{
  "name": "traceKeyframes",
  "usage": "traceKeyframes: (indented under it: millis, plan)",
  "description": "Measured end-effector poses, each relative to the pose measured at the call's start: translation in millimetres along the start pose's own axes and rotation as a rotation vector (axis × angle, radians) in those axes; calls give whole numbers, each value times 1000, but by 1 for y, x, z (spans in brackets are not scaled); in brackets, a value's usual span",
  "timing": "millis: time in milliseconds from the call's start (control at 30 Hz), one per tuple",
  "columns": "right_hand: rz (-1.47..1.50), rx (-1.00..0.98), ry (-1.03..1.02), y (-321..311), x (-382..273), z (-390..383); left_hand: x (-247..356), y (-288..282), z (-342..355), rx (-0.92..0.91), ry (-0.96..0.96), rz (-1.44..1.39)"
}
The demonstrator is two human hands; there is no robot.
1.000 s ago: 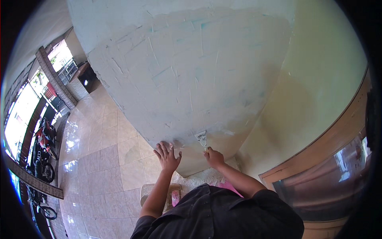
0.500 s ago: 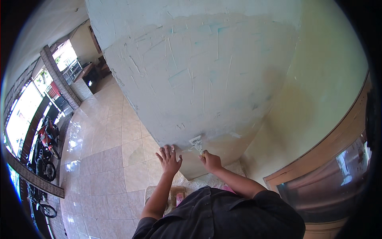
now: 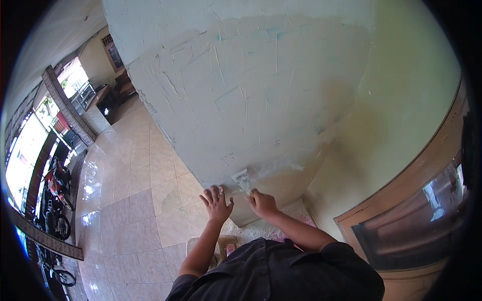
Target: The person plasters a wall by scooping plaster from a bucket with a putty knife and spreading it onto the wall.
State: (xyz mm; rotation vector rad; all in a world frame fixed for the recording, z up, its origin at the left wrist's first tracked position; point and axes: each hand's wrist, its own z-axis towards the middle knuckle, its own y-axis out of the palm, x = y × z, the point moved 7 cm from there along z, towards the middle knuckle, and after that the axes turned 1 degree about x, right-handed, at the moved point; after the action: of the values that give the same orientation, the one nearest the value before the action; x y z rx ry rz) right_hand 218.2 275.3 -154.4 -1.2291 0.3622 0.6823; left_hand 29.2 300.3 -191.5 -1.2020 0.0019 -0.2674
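My right hand (image 3: pixel 262 203) is closed around the handle of a putty knife (image 3: pixel 243 180). Its wide blade, smeared with pale putty, lies against the lower part of a wall (image 3: pixel 241 110). To the left, my left hand (image 3: pixel 217 204) rests with spread fingers on the wall's lower left corner, and its fingertips touch the edge. Grey-white filler coats much of the wall, with raised ridges and faint bluish marks. Below the blade shows a bare beige strip (image 3: pixel 281 188).
A yellow-green wall (image 3: pixel 401 100) and a wooden-framed glass panel (image 3: pixel 406 231) stand at right. Shiny tiles (image 3: pixel 130 200) cover the floor at left, with motorcycles (image 3: pixel 59 185) beyond. By my body lie a woven item (image 3: pixel 201 244) and a pale speckled mat (image 3: pixel 296 213).
The putty knife and my right hand have shifted slightly left along the wall, closer to my left hand. My left hand stays at the corner. The view has turned a little.
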Motion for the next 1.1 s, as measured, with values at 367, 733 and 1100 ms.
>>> traceKeyframes:
  millis: [367, 733, 1100]
  plan:
    - [16, -86, 104, 8, 41, -6, 10, -9, 2, 98, 17, -56]
    - [-100, 149, -294, -91, -66, 71, 15, 4, 15, 88, 67, -9]
    - [-39, 300, -348, -133, -10, 54, 21, 5, 19, 24, 8, -49]
